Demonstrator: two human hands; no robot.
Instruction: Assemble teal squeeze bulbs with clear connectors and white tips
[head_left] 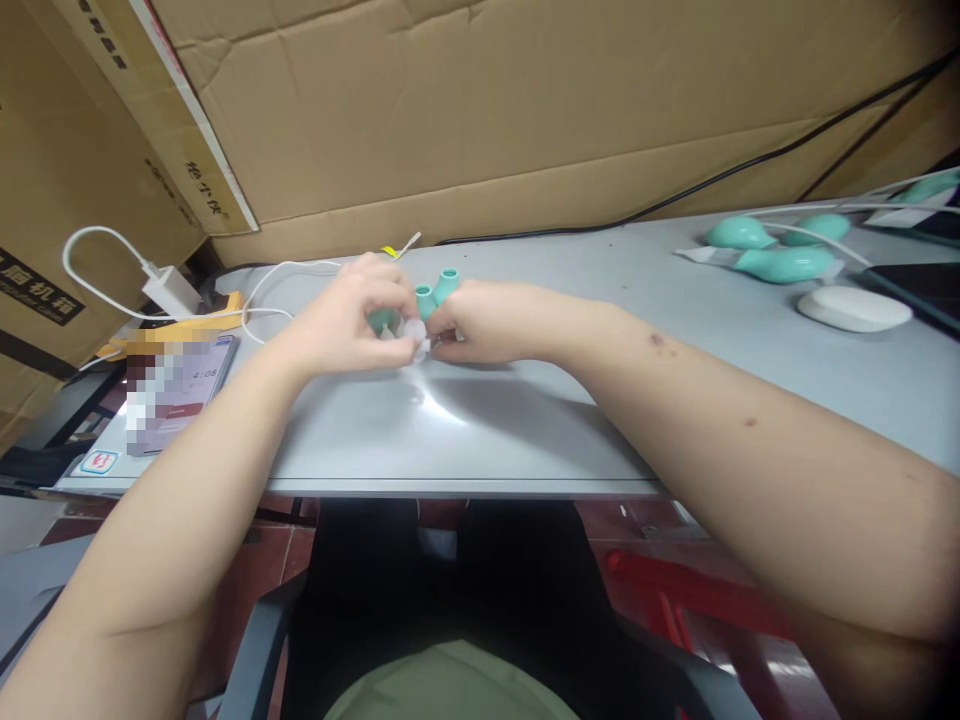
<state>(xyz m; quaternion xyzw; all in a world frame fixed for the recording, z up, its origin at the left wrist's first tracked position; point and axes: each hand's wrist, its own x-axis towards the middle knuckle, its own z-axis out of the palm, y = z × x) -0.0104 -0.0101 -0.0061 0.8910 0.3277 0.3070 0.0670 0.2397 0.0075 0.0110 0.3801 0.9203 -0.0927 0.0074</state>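
Note:
Above the desk, my left hand (360, 315) is closed around a translucent plastic fitting (414, 330), the thumb below it and the fingers curled over the top. Close against it, my right hand (480, 318) is also closed, with bent fingertips at the fitting's right side. A teal piece with two short open tubes (448, 280) stands up just behind the fingers, between both hands. More teal shows through the gap in my left hand. Fingers hide the lower part of the teal piece and exactly what my right fingertips grip.
Several teal bulb-shaped parts (787, 262) and a white oval case (855, 308) lie at the right. A phone (196, 395), a yellow power strip (202, 325) and a white charger (172, 290) with cable are at the left. Cardboard (525, 120) stands along the desk's (465, 450) back.

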